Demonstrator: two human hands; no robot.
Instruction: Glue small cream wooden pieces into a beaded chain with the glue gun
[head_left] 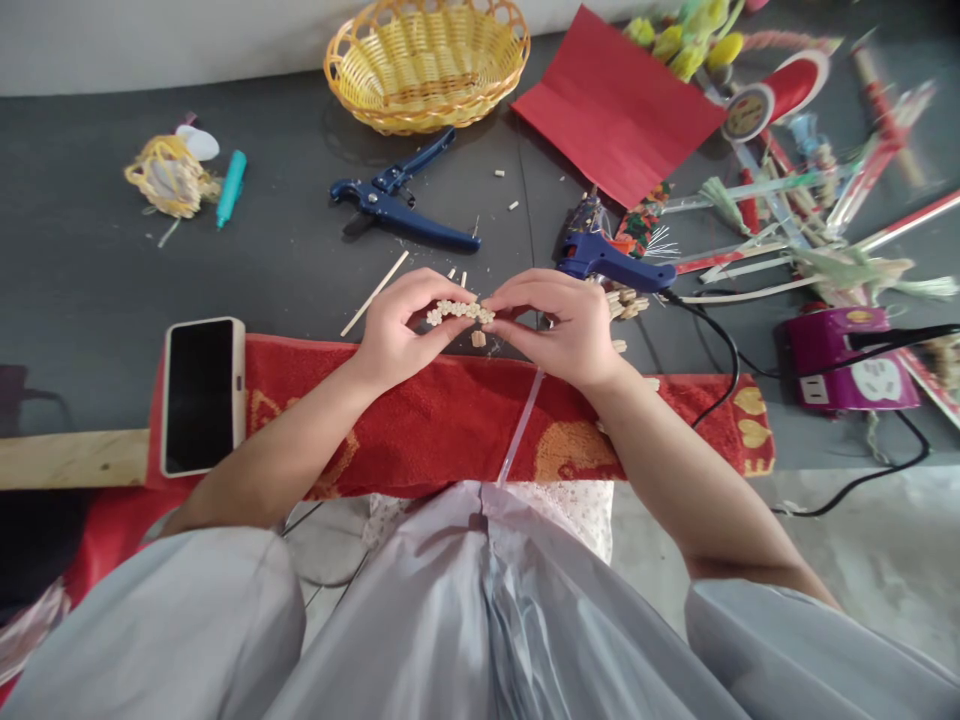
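**Both hands pinched on one small wooden row**

I hold a curved row of short pale wooden stick pieces (460, 312) between my two hands, just above the far edge of the red terry towel with gold pattern (420, 420) that lies across my lap. My left hand (397, 335) pinches its 9 o'clock end between thumb and fingertips, and my right hand (559, 325) pinches its 3 o'clock end the same way. Both grips are closed on the piece.

The long axis of the row runs from 9 to 3 o'clock, bowed slightly upward in the middle. Neither hand is nearer to it, since each has an end. A single loose pale stick piece (478, 340) lies just below it at 6 o'clock.

From the row:
- The blue hot glue gun (607, 260) lies near at 2 o'clock, beside my right hand.
- The blue-handled cutting pliers (401, 205) lie at 11 o'clock.
- The yellow woven basket (427, 60) sits well off at 12 o'clock.
- The cream-cased smartphone (202, 395) rests dark side up on the towel, between 8 and 9 o'clock.
- The purple plug socket block (855, 360) is far out between 3 and 4 o'clock.

I can read no writing or brand. The phone screen is blank, and the label on the red roll at the far right is too blurred.
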